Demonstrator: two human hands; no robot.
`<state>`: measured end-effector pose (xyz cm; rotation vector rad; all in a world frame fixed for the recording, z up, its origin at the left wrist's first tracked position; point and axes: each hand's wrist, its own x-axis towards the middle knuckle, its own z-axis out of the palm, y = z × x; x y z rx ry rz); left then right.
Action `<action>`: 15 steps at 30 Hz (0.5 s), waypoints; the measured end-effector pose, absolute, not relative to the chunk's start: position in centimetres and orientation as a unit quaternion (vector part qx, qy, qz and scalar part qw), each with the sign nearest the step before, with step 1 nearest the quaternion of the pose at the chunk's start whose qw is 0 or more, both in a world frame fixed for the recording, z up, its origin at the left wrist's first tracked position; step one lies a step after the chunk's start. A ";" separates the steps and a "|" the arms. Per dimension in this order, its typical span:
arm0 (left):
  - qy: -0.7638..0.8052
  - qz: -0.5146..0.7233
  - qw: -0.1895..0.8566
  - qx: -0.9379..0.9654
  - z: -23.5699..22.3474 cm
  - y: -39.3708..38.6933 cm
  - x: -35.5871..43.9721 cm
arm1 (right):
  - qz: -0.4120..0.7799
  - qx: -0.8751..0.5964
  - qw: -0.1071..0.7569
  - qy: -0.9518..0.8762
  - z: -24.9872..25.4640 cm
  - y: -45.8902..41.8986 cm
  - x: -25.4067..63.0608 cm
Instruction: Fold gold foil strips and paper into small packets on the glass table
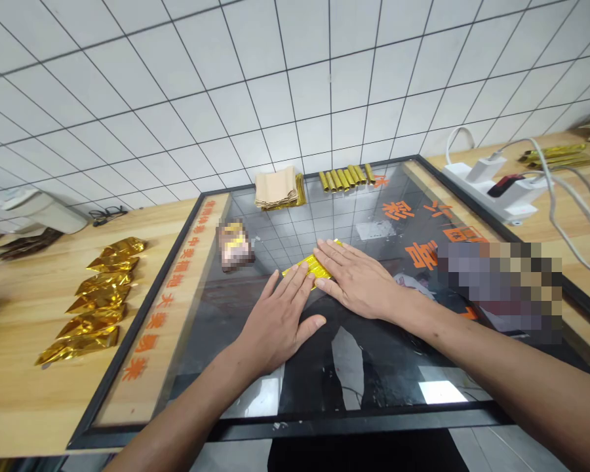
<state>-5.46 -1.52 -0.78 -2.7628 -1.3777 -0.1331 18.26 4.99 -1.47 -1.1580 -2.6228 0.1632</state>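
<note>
Both palms rest on a small strip of yellow-gold foil paper (pixel 317 267) lying on the dark glass panel (pixel 216 321). My left hand (pixel 278 324) lies flat with its fingertips on the strip's near left part and its thumb apart on the glass. Stretched out across the strip's right part is my right hand (pixel 358 278), its fingers flat and covering much of the foil. Beyond the hands, a row of several gold paper rolls (pixel 347 177) lies beside a stack of brown paper (pixel 276 187), which has gold sheets showing under it.
Folded gold foil pieces (pixel 101 288) line the wooden table at left, near eyeglasses (pixel 107 215) and a pale container (pixel 49 208). A white power strip (pixel 501 203) with plugs and cables (pixel 553 196) sits at right. A black frame (pixel 142 298) edges the glass; tiled wall stands behind.
</note>
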 end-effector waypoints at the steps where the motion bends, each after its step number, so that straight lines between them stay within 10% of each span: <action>1: -0.446 -0.038 0.024 -0.894 -0.7 -1.7 -5.7 | 0.053 -0.398 0.133 -0.906 -1.5 5.0 18.3; 15: -0.464 -0.011 0.020 -0.886 -0.1 -3.0 -8.9 | 0.037 -0.399 0.129 -0.907 -1.8 5.1 18.3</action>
